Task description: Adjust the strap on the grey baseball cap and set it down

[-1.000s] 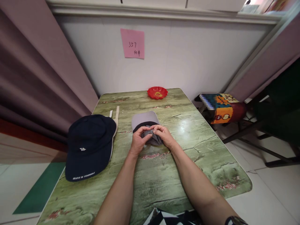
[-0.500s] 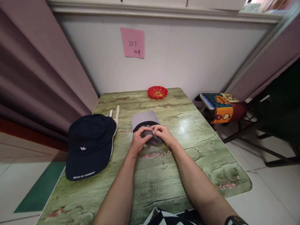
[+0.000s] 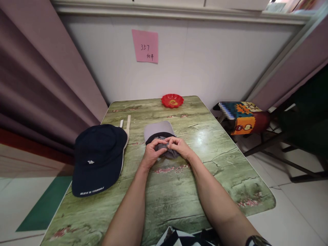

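- Pinching the bunched rear fabric of the grey cap (image 3: 159, 131), the left hand (image 3: 151, 153) and the right hand (image 3: 180, 147) meet at the middle of the green wood-print table (image 3: 179, 201)
- Both sets of fingers are curled nearly closed, thumbs and forefingers pressed on the crumpled dark-grey cloth between them; the fingertips of the two hands touch or almost touch, and I cannot tell which
- The grey cap lies flat on the table, its pale brim pointing away from the person toward the wall, its crown gathered under the hands
- Compared with a second ago almost nothing has moved: the hands sit in the same place on the cap, and only the knuckles have drawn a shade closer together; the cap has not slid
- Judged from that, the work is a small, fiddly one at the back of the cap and is still in mid-grip, with no release or lift begun
- A navy cap (image 3: 98, 159) lies to the left, well apart from the hands, overhanging the table's left edge, untouched
- Two pale flat strips (image 3: 127, 125) lie just beyond the navy cap, beside the grey one
- A red dish (image 3: 172, 100) stands at the far edge by the wall, beneath a pink note (image 3: 145, 46)
- A printed cushion (image 3: 241, 118) rests on a seat off to the right, clear of the table
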Demonstrator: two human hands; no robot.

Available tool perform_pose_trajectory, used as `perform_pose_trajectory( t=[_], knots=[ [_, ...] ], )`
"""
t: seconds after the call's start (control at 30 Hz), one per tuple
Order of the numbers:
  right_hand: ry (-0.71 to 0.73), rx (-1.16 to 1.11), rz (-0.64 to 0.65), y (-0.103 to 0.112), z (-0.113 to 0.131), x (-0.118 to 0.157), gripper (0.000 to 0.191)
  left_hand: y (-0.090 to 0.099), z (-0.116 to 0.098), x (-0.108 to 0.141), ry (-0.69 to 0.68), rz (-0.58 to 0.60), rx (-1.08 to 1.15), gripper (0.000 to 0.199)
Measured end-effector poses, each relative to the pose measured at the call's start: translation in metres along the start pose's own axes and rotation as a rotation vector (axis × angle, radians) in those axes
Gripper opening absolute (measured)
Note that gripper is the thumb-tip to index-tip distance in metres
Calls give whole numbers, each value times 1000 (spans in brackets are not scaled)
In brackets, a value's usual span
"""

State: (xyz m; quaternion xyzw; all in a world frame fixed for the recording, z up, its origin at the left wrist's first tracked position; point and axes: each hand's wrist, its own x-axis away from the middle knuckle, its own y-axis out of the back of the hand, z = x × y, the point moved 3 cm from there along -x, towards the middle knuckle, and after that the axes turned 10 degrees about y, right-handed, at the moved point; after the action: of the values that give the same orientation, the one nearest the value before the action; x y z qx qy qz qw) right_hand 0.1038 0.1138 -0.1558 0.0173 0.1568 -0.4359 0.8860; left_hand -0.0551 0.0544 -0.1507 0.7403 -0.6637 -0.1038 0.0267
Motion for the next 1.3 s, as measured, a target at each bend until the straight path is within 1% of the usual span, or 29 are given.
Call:
perform_pose_trajectory(
  t=[0.27,0.5,0.73,0.9,1.07,1.17,1.3],
  knots=[
    [19,47,4,-1,0,0,18,0,-2,0,-10,-5,-10,22],
    [-5,31,69,3,4,1,21,0,-2,0,-18,16,-28,21],
    [-19,18,34,3,2,1,22,1,1,0,24,24,24,26],
    [0,31,99,6,2,1,24,2,1,1,32,54,7,26],
    [7,77,161,8,5,1,25,3,-7,2,26,107,-47,24],
    [11,83,151,7,7,0,25,3,-10,2,22,122,-62,23],
    [3,74,111,6,5,0,25,2,-8,2,39,125,-42,24]
  ],
)
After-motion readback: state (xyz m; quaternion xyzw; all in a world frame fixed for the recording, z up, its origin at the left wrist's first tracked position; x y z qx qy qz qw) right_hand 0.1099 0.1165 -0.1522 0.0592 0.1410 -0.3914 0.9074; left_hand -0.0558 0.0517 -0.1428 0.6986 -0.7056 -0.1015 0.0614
